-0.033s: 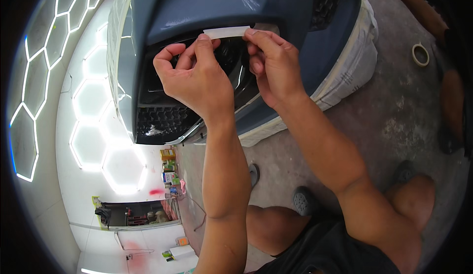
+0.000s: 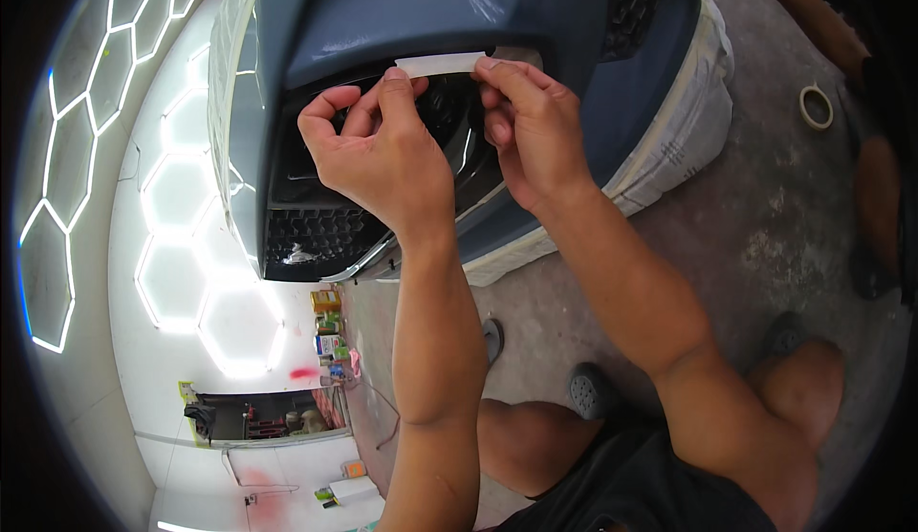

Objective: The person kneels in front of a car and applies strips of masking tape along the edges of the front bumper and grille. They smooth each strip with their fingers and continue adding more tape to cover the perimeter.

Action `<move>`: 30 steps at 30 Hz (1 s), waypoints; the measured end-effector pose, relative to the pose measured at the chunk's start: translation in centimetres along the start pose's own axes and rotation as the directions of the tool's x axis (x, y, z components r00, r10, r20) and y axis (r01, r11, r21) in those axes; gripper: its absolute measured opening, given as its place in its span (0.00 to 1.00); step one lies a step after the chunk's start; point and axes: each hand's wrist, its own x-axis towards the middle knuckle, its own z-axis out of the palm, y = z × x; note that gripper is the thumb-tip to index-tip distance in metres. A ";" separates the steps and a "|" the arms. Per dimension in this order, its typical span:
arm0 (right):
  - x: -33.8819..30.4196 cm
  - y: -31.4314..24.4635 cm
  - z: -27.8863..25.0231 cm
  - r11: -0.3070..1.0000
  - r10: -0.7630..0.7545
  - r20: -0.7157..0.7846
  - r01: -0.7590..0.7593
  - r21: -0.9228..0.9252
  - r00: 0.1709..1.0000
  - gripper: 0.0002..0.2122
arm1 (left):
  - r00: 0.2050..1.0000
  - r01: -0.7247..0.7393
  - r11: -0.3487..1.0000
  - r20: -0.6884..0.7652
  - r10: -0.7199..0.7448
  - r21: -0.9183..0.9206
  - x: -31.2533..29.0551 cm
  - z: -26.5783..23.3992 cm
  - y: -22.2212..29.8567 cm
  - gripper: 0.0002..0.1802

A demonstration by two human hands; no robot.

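Observation:
A short strip of whitish masking tape (image 2: 442,63) is stretched between my two hands, along the upper edge of a dark opening (image 2: 457,130) in a grey-blue car bumper (image 2: 411,21). My left hand (image 2: 387,164) pinches the strip's left end between thumb and finger, its other fingers curled. At the right end, the thumb and forefinger of my right hand (image 2: 540,126) are closed on the tape. Whether the strip's upper edge sticks to the bumper cannot be made out. Black honeycomb mesh (image 2: 311,234) shows below my left hand.
Pale masking sheet (image 2: 684,145) borders the bumper on the right. A tape roll (image 2: 816,108) is at the right, over the concrete floor (image 2: 755,217), near another person's arm (image 2: 813,6). Several cans and containers (image 2: 327,324) stand by the white wall, beside a hose or cable.

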 end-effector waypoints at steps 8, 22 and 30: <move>0.4 -0.1 -0.1 0.999 -0.010 0.003 0.010 -0.031 1.000 0.06 | 0.999 -0.012 0.999 0.040 0.015 -0.051 0.3 0.1 -0.3 0.16; 1.0 -0.4 0.1 0.998 0.041 0.011 -0.040 -0.049 0.999 0.07 | 1.000 -0.002 0.999 0.028 0.003 -0.049 0.8 0.4 -0.5 0.17; 1.1 -0.5 0.1 0.998 0.055 0.013 -0.055 -0.017 0.998 0.07 | 0.999 -0.004 0.998 0.032 0.006 -0.068 0.7 0.7 -0.4 0.17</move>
